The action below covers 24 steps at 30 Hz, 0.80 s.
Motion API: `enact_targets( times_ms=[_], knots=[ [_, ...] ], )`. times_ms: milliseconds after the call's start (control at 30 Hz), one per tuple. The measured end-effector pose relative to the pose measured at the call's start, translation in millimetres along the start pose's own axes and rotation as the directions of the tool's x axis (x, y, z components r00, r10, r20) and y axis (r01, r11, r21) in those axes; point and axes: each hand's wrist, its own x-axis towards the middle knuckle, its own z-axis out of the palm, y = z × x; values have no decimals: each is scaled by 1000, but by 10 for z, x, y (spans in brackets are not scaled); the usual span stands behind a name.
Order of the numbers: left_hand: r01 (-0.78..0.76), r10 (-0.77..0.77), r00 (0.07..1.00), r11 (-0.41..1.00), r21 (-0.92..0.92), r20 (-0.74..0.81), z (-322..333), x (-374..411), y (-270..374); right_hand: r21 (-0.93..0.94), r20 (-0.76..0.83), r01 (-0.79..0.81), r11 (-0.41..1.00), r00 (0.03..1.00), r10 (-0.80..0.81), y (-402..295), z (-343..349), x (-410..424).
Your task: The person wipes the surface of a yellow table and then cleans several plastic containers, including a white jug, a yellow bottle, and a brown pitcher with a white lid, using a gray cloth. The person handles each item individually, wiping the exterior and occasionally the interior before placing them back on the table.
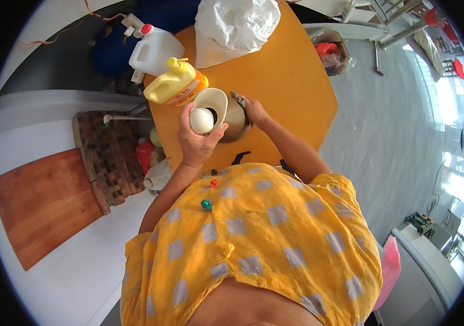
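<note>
In front of me a vacuum jug with a brown ribbed body [236, 120] is tilted over the table. Its flared cream collar [217, 96] faces up towards me, and a rounded white lid or stopper [202, 121] sits at the collar's near left side beside a dark gap. My left hand [199, 142] grips the collar end, thumb on the rim and fingers around the far side. On the jug's right, my right hand [254, 111] presses a grey cloth [239, 99] against the body. The fingertips of that hand are partly hidden.
Beyond my left hand stand a yellow pump bottle [177, 86] and a translucent jerrycan [156, 51] with a red cap. A white plastic bag [236, 30] lies at the far end of the orange-brown table [293, 81]. An open carton [332, 53] is past its right edge.
</note>
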Motion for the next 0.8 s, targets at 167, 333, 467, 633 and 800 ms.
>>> enact_targets(
  times_ms=[167,333,467,633,800],
  knots=[
    [-4,6,1000,998,70,-22,-64,-73,-167,161,-164,-70,984,982,97,58,152,-185],
    [-38,45,998,988,148,-44,-72,-44,-53,237,-147,-100,966,979,138,-304,150,-426],
    [-123,142,987,969,215,-73,-97,-18,-28,281,-108,80,956,993,-51,-787,296,-727],
    [-66,76,996,975,212,-39,-142,-14,31,112,-68,163,980,985,-157,-1013,382,-970],
    [-19,20,1000,986,168,-3,-144,-22,96,74,-101,221,972,972,-213,-902,396,-987]
  ],
)
